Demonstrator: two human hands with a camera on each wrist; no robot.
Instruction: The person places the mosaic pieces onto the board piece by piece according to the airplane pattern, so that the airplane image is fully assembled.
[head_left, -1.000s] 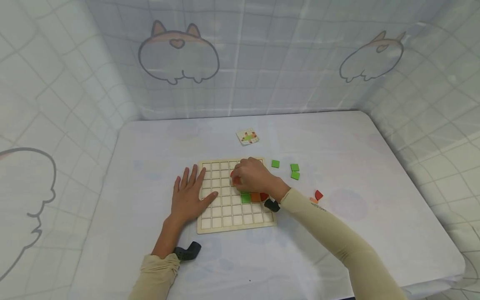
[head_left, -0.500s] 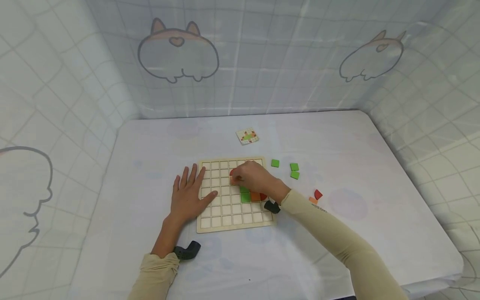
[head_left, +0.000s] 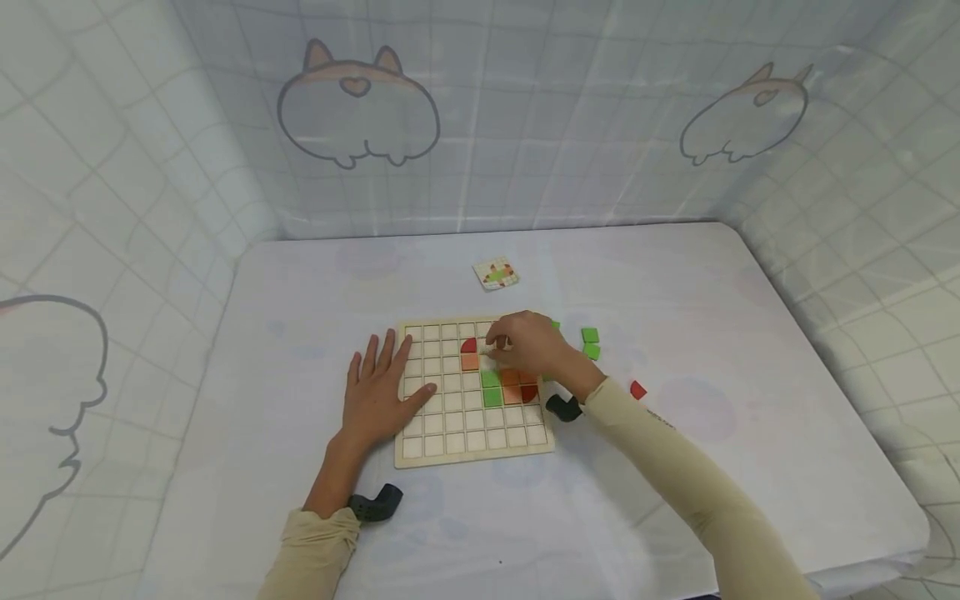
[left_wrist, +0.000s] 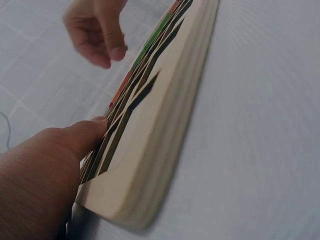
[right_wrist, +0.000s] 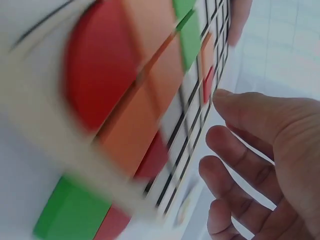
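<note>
My left hand (head_left: 378,404) lies with spread, straight fingers on the left side of a wooden grid board (head_left: 453,425); its thumb (left_wrist: 92,132) rests on the grid in the left wrist view. Over the upper right of the board hovers my right hand (head_left: 528,343), thumb and fingers apart, holding nothing. Just left of its fingertips sit a red quarter-circle tile (head_left: 468,344) and an orange square tile (head_left: 469,362) in adjoining cells. Green square tiles (head_left: 491,397), orange tiles (head_left: 511,393) and red rounded tiles (head_left: 529,392) fill cells below the right hand.
Loose green tiles (head_left: 590,335) and a red quarter-circle tile (head_left: 637,389) lie right of the board, some tiles partly hidden by the right arm. Behind the board is a small pattern card (head_left: 496,273). Patterned curtains (head_left: 480,117) surround the white table (head_left: 315,275).
My right hand has let go of the orange tile, leaving it in a cell below the red quarter-circle, and has moved right. The left hand has stayed in place.
</note>
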